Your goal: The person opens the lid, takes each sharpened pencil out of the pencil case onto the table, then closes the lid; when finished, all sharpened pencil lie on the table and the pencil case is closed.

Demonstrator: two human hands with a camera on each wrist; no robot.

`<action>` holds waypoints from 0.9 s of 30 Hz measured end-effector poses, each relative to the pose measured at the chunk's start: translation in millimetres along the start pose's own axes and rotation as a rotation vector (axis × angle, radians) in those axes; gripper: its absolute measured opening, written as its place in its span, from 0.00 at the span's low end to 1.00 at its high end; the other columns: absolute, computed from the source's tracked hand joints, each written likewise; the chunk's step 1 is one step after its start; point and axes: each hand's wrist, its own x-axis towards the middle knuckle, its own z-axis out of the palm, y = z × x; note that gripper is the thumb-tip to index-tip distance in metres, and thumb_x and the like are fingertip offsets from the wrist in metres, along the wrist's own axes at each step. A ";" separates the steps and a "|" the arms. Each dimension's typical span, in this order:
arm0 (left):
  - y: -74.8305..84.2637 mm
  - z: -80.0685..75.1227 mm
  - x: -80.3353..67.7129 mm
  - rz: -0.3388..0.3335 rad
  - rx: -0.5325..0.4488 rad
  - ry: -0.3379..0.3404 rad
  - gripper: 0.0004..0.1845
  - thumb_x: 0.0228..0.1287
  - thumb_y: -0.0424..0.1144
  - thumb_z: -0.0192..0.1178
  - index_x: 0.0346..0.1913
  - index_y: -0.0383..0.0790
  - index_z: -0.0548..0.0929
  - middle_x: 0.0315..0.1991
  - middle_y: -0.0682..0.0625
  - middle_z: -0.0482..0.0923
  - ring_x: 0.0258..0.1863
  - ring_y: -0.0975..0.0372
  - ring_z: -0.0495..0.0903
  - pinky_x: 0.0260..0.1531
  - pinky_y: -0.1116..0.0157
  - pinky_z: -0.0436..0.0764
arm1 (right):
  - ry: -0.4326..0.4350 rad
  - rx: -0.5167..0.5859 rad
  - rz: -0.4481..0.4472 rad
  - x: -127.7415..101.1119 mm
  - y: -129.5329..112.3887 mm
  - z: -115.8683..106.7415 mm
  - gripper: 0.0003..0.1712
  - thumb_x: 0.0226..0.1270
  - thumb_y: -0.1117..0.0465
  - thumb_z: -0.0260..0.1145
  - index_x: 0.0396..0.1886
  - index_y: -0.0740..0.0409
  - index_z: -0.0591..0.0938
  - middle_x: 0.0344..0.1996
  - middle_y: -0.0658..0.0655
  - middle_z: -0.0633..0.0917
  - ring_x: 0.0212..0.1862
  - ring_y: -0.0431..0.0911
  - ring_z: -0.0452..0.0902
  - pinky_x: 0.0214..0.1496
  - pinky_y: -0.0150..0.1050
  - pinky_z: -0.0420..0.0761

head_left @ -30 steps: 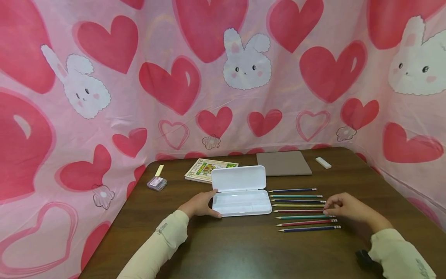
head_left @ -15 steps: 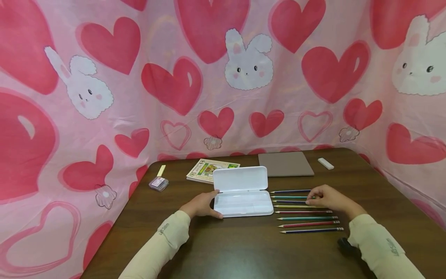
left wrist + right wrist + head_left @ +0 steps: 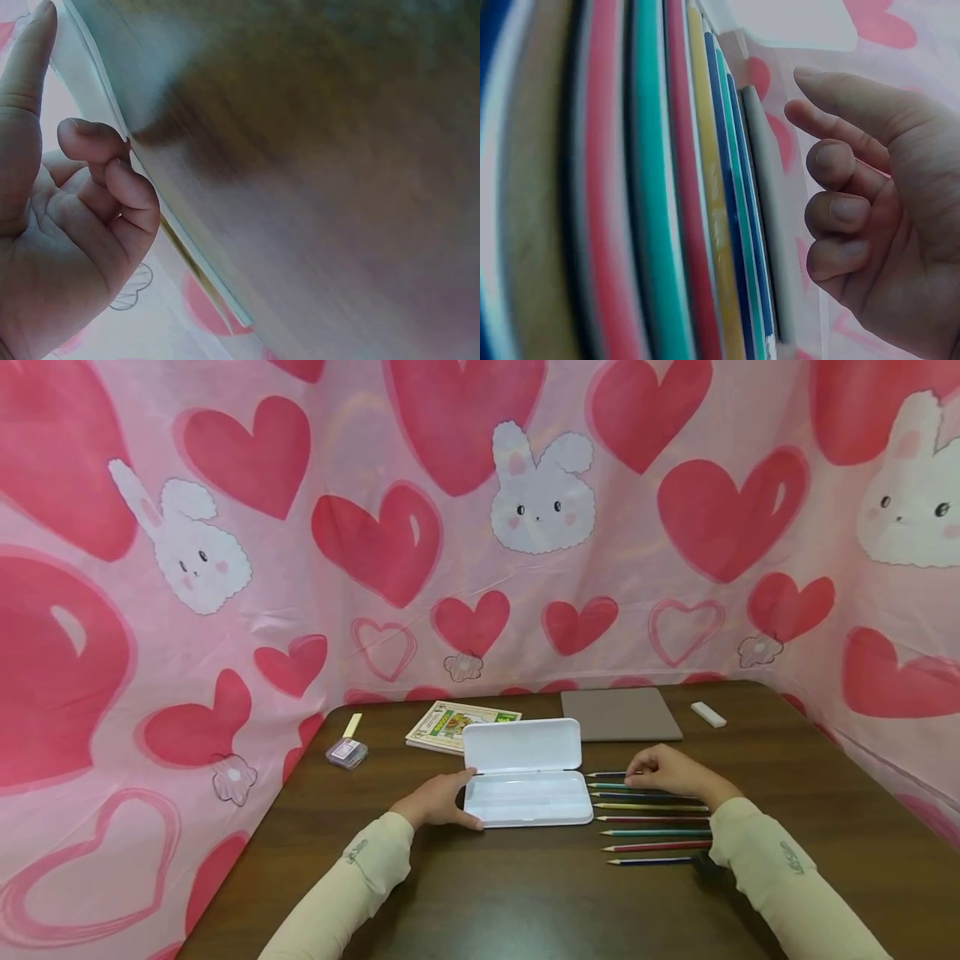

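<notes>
My left hand [image 3: 433, 800] grips the left end of an open white pencil case [image 3: 528, 814], thumb by the front corner and fingers near the hinge. The lid [image 3: 522, 745] stands tilted up behind the tray. To its right several pencils lie in parallel rows, points toward the case, among them a yellow pencil [image 3: 648, 807], a red pencil [image 3: 660, 846] and a blue pencil [image 3: 652, 862]. My right hand [image 3: 667, 770] hovers over the far rows, hiding some pencil ends. In the right wrist view this hand [image 3: 907, 187] has its fingers loosely bent, with nothing between them.
Behind the case lies a picture book [image 3: 450, 724]. A grey-brown flat notebook [image 3: 621, 714] and a white eraser-like block [image 3: 708, 714] lie at the back right. A small clear box [image 3: 347, 753] and a yellow strip [image 3: 352, 725] are at the left. Heart-patterned cloth surrounds the table.
My right hand has moved left and toward the far rows along the pencils, with its forearm now covering the near pencils' right ends. The left hand stays on the case.
</notes>
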 end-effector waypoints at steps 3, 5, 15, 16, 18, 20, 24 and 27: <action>0.5 -0.2 -1.6 -0.010 -0.013 -0.003 0.56 0.40 0.62 0.69 0.71 0.43 0.56 0.69 0.46 0.60 0.67 0.54 0.62 0.65 0.52 0.63 | -0.005 -0.001 0.012 10.2 -3.3 0.9 0.09 0.59 0.54 0.67 0.30 0.55 0.83 0.18 0.45 0.78 0.21 0.34 0.68 0.22 0.32 0.71; 0.8 -0.3 -2.4 -0.013 -0.018 -0.003 0.56 0.40 0.62 0.69 0.71 0.43 0.56 0.69 0.47 0.59 0.67 0.54 0.62 0.65 0.52 0.63 | -0.009 -0.012 0.051 16.6 -6.6 1.4 0.10 0.59 0.54 0.67 0.31 0.56 0.83 0.19 0.47 0.80 0.22 0.35 0.70 0.24 0.32 0.73; 4.2 -0.8 -4.7 -0.013 -0.022 0.003 0.55 0.42 0.61 0.69 0.71 0.43 0.55 0.69 0.46 0.60 0.67 0.55 0.62 0.65 0.53 0.63 | -0.012 -0.037 0.115 42.6 -19.9 6.1 0.19 0.59 0.55 0.67 0.43 0.67 0.80 0.31 0.55 0.85 0.34 0.42 0.79 0.37 0.36 0.79; 4.6 -0.8 -4.8 -0.013 -0.024 0.003 0.55 0.42 0.61 0.69 0.71 0.43 0.55 0.69 0.46 0.60 0.67 0.55 0.62 0.65 0.52 0.63 | -0.010 -0.030 0.119 44.7 -21.3 6.1 0.21 0.58 0.55 0.67 0.44 0.68 0.80 0.33 0.56 0.86 0.35 0.43 0.79 0.38 0.37 0.79; 5.0 -0.7 -4.9 -0.012 -0.027 0.003 0.55 0.42 0.61 0.69 0.71 0.43 0.55 0.69 0.46 0.60 0.67 0.55 0.62 0.65 0.52 0.63 | -0.005 -0.030 0.120 49.3 -23.2 6.1 0.23 0.59 0.55 0.67 0.47 0.69 0.78 0.35 0.59 0.85 0.37 0.45 0.80 0.39 0.40 0.80; 4.8 -0.4 -5.0 -0.012 -0.032 0.002 0.55 0.42 0.61 0.69 0.71 0.43 0.55 0.69 0.46 0.60 0.67 0.54 0.62 0.65 0.52 0.63 | 0.006 -0.030 0.114 54.8 -24.4 6.4 0.25 0.59 0.56 0.67 0.50 0.70 0.77 0.37 0.62 0.85 0.39 0.48 0.81 0.41 0.42 0.81; 3.9 0.9 -5.7 -0.015 -0.033 0.005 0.54 0.43 0.61 0.68 0.72 0.44 0.55 0.69 0.46 0.60 0.67 0.54 0.63 0.65 0.52 0.63 | 0.013 -0.022 0.108 65.7 -30.0 6.6 0.31 0.59 0.58 0.67 0.58 0.71 0.71 0.43 0.67 0.83 0.45 0.55 0.80 0.47 0.49 0.80; 4.4 1.7 -7.2 -0.018 -0.036 0.011 0.54 0.43 0.60 0.69 0.71 0.44 0.55 0.69 0.46 0.60 0.67 0.54 0.63 0.65 0.52 0.63 | 0.017 -0.027 0.127 72.6 -37.8 6.5 0.36 0.59 0.57 0.67 0.63 0.68 0.66 0.47 0.68 0.81 0.50 0.58 0.77 0.51 0.53 0.78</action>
